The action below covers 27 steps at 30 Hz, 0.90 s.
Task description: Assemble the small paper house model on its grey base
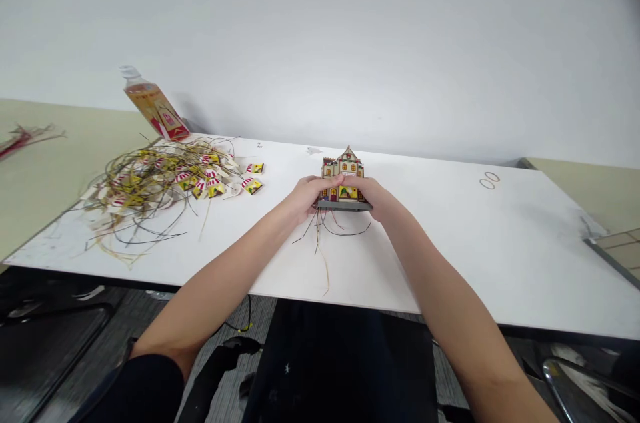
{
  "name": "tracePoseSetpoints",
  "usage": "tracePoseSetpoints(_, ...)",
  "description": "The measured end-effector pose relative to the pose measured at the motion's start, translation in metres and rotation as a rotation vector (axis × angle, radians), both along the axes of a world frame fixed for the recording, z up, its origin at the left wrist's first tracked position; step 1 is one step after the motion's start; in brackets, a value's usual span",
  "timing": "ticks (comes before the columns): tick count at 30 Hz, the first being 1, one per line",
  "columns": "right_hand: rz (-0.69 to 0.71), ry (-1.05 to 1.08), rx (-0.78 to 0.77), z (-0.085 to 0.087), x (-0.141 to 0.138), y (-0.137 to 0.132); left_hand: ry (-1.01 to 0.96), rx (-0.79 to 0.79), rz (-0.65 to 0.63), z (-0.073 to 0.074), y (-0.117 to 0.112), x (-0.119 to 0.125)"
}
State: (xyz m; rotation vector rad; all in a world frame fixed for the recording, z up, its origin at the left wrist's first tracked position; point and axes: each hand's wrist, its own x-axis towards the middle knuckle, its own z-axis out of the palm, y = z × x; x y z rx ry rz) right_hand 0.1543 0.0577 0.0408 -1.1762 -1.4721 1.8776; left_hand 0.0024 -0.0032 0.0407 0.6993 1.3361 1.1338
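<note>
A small painted model house (344,178) with a peaked roof stands on the white table (450,243) near its middle. My left hand (306,196) grips its left side and my right hand (376,200) grips its right side, fingers curled round the base. Thin dark and straw-coloured strings (327,236) trail from under the house toward me.
A tangled heap of straw strings with several small red, white and yellow house ornaments (165,186) lies at the left. Behind it leans a plastic bottle (153,104) with an orange label. Two small rings (490,180) lie at the right. A white wall stands behind.
</note>
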Motion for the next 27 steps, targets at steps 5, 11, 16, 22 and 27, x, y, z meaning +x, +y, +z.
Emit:
tracePoseSetpoints(5,-0.018,-0.009,-0.052,-0.001,0.001,0.002,0.025,0.003,-0.03,0.001,0.0,-0.002)
tracePoseSetpoints(11,-0.039,-0.002,-0.068,0.001,0.002,0.0,-0.064,0.018,-0.041,0.002,0.002,-0.004)
tracePoseSetpoints(16,-0.085,0.078,-0.047,0.001,-0.001,0.001,-0.079,0.074,-0.034,0.004,0.003,-0.009)
tracePoseSetpoints(22,-0.027,0.084,-0.03,-0.006,0.0,0.005,-0.122,0.106,-0.022,0.005,0.001,-0.016)
tracePoseSetpoints(27,0.007,0.14,-0.013,-0.008,0.007,0.007,-0.128,0.152,-0.057,0.009,-0.004,-0.018)
